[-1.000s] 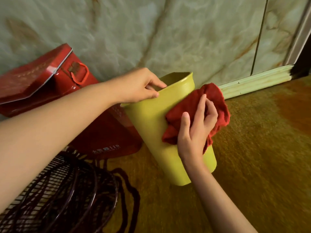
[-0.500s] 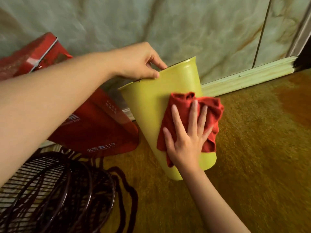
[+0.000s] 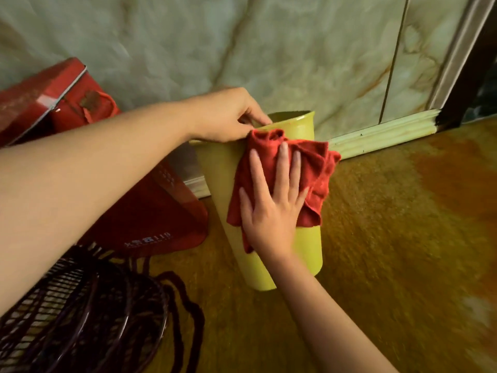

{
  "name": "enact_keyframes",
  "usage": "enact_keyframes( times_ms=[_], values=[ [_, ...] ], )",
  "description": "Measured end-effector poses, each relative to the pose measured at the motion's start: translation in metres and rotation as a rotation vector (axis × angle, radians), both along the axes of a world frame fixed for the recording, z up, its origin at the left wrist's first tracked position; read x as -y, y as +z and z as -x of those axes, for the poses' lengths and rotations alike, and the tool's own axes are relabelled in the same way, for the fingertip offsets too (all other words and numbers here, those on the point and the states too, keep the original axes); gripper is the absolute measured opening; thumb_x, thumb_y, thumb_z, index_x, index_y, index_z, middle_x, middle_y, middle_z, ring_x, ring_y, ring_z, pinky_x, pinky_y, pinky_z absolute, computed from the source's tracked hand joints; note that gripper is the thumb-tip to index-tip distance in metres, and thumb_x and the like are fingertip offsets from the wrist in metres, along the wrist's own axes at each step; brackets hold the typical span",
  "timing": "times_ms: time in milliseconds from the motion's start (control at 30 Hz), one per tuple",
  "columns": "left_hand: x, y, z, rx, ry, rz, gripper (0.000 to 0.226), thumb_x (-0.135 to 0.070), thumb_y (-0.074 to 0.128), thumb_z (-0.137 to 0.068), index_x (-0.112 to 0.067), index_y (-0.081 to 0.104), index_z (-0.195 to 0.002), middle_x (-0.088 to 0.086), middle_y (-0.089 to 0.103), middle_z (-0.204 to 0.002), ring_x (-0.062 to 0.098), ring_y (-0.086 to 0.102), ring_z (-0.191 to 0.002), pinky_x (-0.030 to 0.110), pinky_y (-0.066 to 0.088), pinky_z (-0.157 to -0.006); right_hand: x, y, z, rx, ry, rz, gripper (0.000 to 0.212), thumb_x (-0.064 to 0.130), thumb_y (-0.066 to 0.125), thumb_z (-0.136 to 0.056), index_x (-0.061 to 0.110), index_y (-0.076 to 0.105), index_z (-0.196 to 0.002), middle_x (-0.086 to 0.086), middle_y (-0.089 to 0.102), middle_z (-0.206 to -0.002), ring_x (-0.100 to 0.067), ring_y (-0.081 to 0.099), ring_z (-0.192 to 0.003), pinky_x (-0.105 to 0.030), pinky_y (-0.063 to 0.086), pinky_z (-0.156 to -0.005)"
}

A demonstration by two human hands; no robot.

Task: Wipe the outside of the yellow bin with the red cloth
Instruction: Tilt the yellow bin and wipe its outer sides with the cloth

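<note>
A tall yellow bin (image 3: 309, 251) stands on the floor in the middle of the view, tipped slightly toward me. My left hand (image 3: 226, 117) grips its near rim at the top. A crumpled red cloth (image 3: 314, 162) lies against the bin's outer wall, from the rim down to about mid-height. My right hand (image 3: 271, 208) presses flat on the cloth with fingers spread, pointing up toward the rim. Much of the bin's front wall is hidden behind the cloth and hand.
A red box (image 3: 40, 95) and a red bag (image 3: 150, 211) sit to the left of the bin. A dark wire basket (image 3: 67, 313) with dark cords is at lower left. A marble wall (image 3: 269, 49) and pale skirting (image 3: 384, 130) run behind; brown floor (image 3: 403, 238) spreads right.
My right hand has slid the cloth up the bin's wall toward the rim. The bin has tilted back and shifted lower in view, and my left hand has kept hold of the rim.
</note>
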State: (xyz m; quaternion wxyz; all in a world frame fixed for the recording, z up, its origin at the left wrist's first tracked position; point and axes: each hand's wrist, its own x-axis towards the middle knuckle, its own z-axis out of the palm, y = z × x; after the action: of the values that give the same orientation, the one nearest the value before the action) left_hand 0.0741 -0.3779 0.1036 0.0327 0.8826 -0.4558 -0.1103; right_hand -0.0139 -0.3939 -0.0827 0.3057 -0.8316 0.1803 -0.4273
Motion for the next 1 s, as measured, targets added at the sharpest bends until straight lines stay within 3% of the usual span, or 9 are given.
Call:
enact_keyframes(
  times_ms=[133,233,333,433,633,767,833,933,1000],
  values=[
    [-0.027,-0.001,-0.013,-0.008,0.083,0.027,0.036,-0.008,0.061,-0.08,-0.014,0.059,-0.116,0.01,0.071,-0.098,0.011,0.062,-0.084,0.014,0.044,-0.075,0.009,-0.094,0.063,0.019,0.077,-0.19,0.056,0.025,0.047,-0.088,0.032,0.028,-0.14,-0.014,0.018,-0.15,-0.031,0.015,-0.141,-0.064,0.029,-0.105],
    [-0.042,-0.002,-0.012,-0.064,0.057,0.029,0.039,-0.006,0.062,-0.079,-0.013,0.057,-0.117,0.0,0.065,-0.084,-0.013,0.055,-0.063,-0.002,0.038,-0.067,0.008,-0.108,0.07,0.046,0.097,-0.456,0.058,0.027,0.041,-0.091,0.034,0.019,-0.144,-0.009,0.014,-0.153,-0.017,0.011,-0.144,-0.049,0.023,-0.114],
    [-0.064,-0.001,0.001,-0.053,0.015,0.008,0.039,-0.006,0.065,-0.076,-0.013,0.06,-0.114,-0.004,0.066,-0.095,-0.017,0.055,-0.078,-0.002,0.038,-0.076,0.001,-0.101,0.081,0.019,0.232,-0.51,0.056,0.031,0.039,-0.092,0.038,0.018,-0.144,-0.005,0.014,-0.154,-0.005,0.006,-0.144,-0.033,0.016,-0.115],
    [-0.096,-0.006,0.017,-0.032,-0.013,0.003,0.036,-0.009,0.067,-0.075,-0.016,0.064,-0.11,-0.001,0.069,-0.104,-0.013,0.054,-0.09,0.002,0.04,-0.081,0.007,-0.093,0.093,0.007,0.349,-0.552,0.056,0.034,0.039,-0.091,0.052,0.015,-0.139,0.005,0.018,-0.152,-0.007,0.01,-0.143,-0.03,0.013,-0.115],
    [-0.157,-0.015,0.027,0.054,-0.059,0.02,0.031,-0.007,0.069,-0.074,-0.011,0.067,-0.104,0.005,0.072,-0.102,-0.008,0.052,-0.097,-0.005,0.034,-0.08,0.016,-0.056,0.088,-0.076,0.602,-0.623,0.05,0.029,0.047,-0.093,0.046,0.027,-0.134,0.019,0.033,-0.143,0.0,0.03,-0.135,-0.029,0.024,-0.113],
    [-0.184,-0.021,0.039,0.239,-0.222,-0.044,0.026,-0.009,0.069,-0.073,-0.01,0.069,-0.099,0.008,0.075,-0.091,0.016,0.069,-0.078,0.015,0.046,-0.074,0.009,-0.038,0.084,-0.1,0.599,-0.6,0.06,0.013,0.057,-0.089,0.044,0.029,-0.132,0.013,0.037,-0.142,-0.007,0.034,-0.134,-0.037,0.027,-0.114],
    [-0.197,-0.02,0.045,0.343,-0.27,-0.073,0.021,-0.019,0.06,-0.08,-0.01,0.07,-0.096,0.008,0.076,-0.083,0.019,0.071,-0.067,0.025,0.053,-0.058,0.003,-0.034,0.08,-0.082,0.58,-0.554,0.06,0.008,0.06,-0.086,0.033,0.033,-0.134,0.005,0.039,-0.143,-0.013,0.033,-0.136,-0.036,0.024,-0.116],
    [-0.225,-0.024,0.048,0.374,-0.281,-0.087,0.049,-0.033,0.029,-0.094,-0.008,0.07,-0.095,0.008,0.076,-0.086,0.02,0.071,-0.068,0.029,0.057,-0.052,-0.009,-0.03,0.077,-0.121,0.586,-0.433,0.063,0.007,0.063,-0.084,0.025,0.037,-0.138,0.001,0.037,-0.146,-0.011,0.027,-0.138,-0.019,0.016,-0.114],
    [-0.247,-0.033,0.051,0.402,-0.25,-0.101,0.051,-0.028,0.026,-0.095,-0.004,0.07,-0.095,0.01,0.075,-0.09,0.022,0.072,-0.072,0.034,0.059,-0.053,-0.016,-0.029,0.079,-0.119,0.613,-0.283,0.063,0.004,0.062,-0.083,0.022,0.038,-0.139,-0.003,0.036,-0.146,-0.011,0.025,-0.138,-0.028,0.018,-0.114]
  ],
)
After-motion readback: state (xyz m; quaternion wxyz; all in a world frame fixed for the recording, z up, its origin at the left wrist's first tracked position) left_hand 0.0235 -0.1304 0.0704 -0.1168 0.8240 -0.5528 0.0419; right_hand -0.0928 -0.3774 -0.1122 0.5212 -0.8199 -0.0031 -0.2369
